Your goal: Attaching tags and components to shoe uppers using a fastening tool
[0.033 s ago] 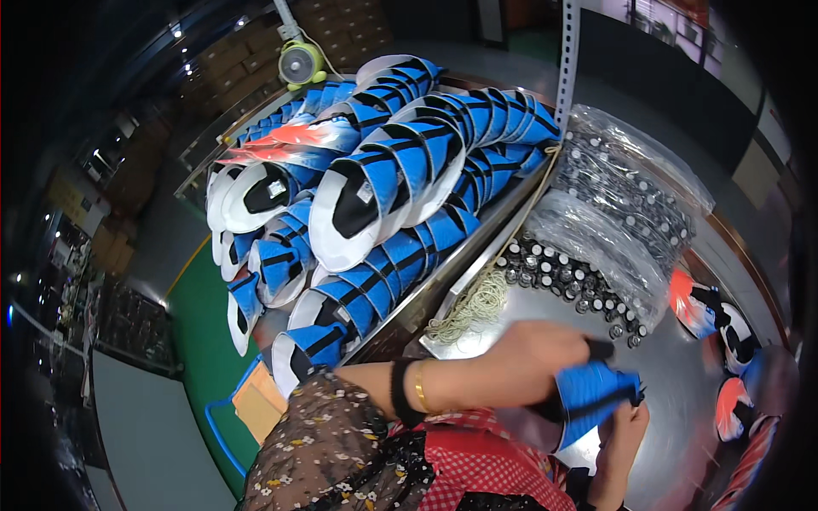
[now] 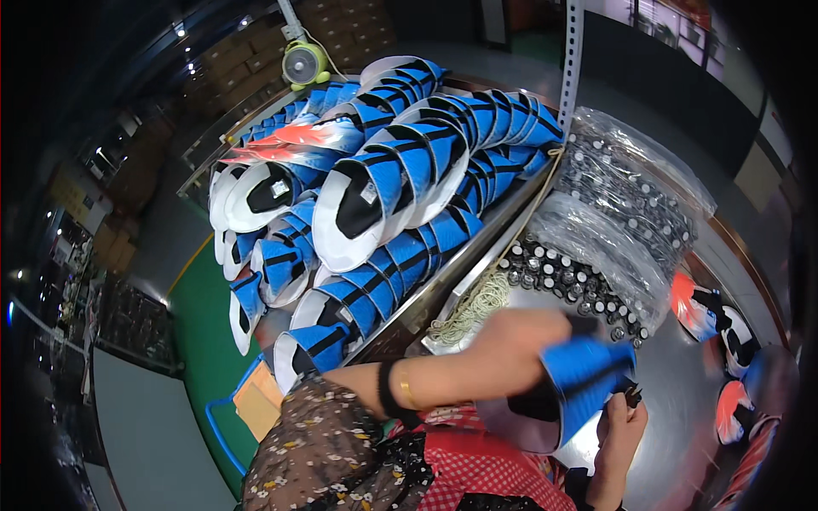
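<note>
A blue shoe upper (image 2: 588,375) with a black strip and a pale lower edge is held between my two hands, above the metal tabletop. My left hand (image 2: 528,341), blurred by motion, is closed on the upper's far edge; its fingertips are mostly hidden. Below the upper's right end, my right hand (image 2: 622,430) pinches a small black piece (image 2: 631,397) at its tip. Whether that piece is fixed to the upper, I cannot tell.
Rows of nested blue and white shoe uppers (image 2: 349,213) fill a rack at the left. Beyond my hands lie a bundle of cream cord (image 2: 477,305), small black pieces with white tops (image 2: 554,271) and clear plastic bags (image 2: 596,230). More orange and blue uppers (image 2: 692,307) lie far right.
The shoe upper has shifted left and turned to show more of its open inside. My left hand moved slightly left with it; the right hand stays close to its place.
</note>
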Demonstrator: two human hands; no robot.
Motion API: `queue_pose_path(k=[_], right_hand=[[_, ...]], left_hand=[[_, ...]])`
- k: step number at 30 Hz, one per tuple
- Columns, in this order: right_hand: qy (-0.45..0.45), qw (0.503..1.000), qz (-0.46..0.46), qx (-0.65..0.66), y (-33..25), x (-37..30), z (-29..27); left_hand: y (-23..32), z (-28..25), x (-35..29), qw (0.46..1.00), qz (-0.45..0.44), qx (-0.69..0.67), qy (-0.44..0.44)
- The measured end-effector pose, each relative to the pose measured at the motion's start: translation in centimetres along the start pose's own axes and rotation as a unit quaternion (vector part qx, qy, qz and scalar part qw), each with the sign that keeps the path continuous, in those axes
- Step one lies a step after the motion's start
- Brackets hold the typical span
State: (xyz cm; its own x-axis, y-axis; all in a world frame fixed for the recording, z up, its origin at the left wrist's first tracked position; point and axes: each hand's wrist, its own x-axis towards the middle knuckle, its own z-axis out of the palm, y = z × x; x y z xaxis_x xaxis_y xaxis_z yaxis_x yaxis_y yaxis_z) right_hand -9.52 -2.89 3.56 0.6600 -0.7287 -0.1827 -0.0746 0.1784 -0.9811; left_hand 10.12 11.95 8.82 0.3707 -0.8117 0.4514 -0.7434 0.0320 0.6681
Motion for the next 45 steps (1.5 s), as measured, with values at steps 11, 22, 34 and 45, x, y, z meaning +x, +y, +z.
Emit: queue_pose_path(k=[11, 22, 34, 45], right_hand=[[-0.079, 0.995, 0.033, -0.042, 0.3, 0.9, 2.6], [-0.074, 0.996, 0.056, -0.007, 1.2, 0.6, 1.1], [0.225, 0.782, -0.227, -0.535, 0.5, 15.5, -9.2], [0.264, 0.614, -0.141, -0.731, 0.9, 22.2, -22.7]], left_hand=[[-9.5, -25.8, -5.7, 0.879, -0.354, 0.298, 0.118], [-14.4, -16.5, -0.2, 0.929, -0.106, 0.292, 0.201], [-14.3, -18.7, -2.2, 0.914, -0.093, 0.325, 0.224], [-4.0, -11.6, -1.3, 0.942, -0.088, 0.182, 0.268]])
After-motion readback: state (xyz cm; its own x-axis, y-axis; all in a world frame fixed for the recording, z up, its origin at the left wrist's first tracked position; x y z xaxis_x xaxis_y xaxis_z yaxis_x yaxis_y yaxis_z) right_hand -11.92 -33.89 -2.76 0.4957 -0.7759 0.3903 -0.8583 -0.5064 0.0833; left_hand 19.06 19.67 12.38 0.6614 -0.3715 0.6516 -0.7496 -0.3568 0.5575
